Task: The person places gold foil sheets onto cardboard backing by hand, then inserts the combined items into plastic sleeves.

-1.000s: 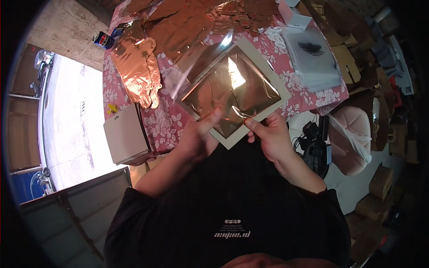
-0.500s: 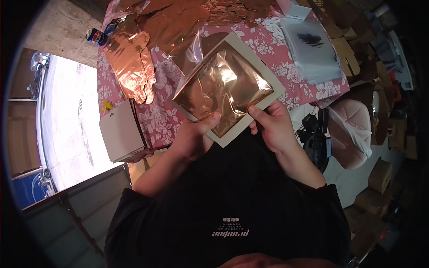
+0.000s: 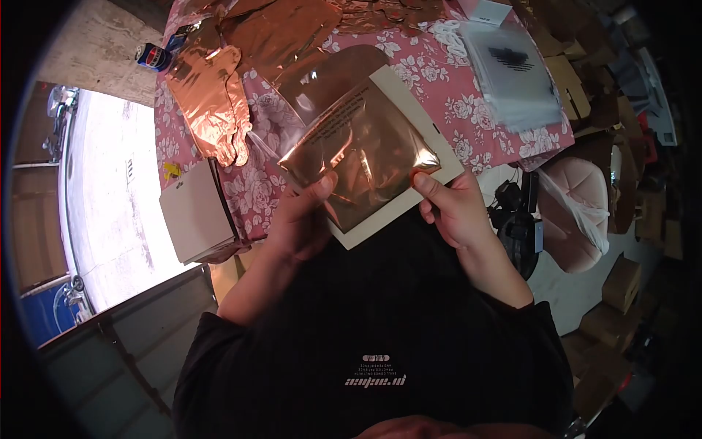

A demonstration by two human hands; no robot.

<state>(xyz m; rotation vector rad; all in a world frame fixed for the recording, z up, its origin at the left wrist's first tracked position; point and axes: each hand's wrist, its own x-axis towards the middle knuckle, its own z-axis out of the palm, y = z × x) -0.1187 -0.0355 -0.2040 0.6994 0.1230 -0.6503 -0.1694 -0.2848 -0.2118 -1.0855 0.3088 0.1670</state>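
Note:
A pale card (image 3: 417, 104) with a shiny copper-coloured film packet (image 3: 373, 161) over it is held tilted above the near side of the table. My left hand (image 3: 303, 216) grips its lower left side, thumb on the packet. At the lower right edge, my right hand (image 3: 453, 205) pinches the card and film, thumb on top. A clear flap (image 3: 340, 77) with a rounded end extends from the packet's upper left, and small dark print shows along the packet's upper left side. The fingers under the card are mostly hidden.
Copper-coloured foil pieces (image 3: 208, 88) lie on the pink floral cloth (image 3: 256, 197) at the left and back. A stack of pale cards (image 3: 196, 212) is at the left edge, a can (image 3: 153, 56) at the far left corner, clear bags (image 3: 512, 80) and a white box (image 3: 486, 12) at the right.
The card and packet have shifted slightly down and left and turned a little. The clear flap now lies more spread out past the upper edge. My left thumb has moved left and up.

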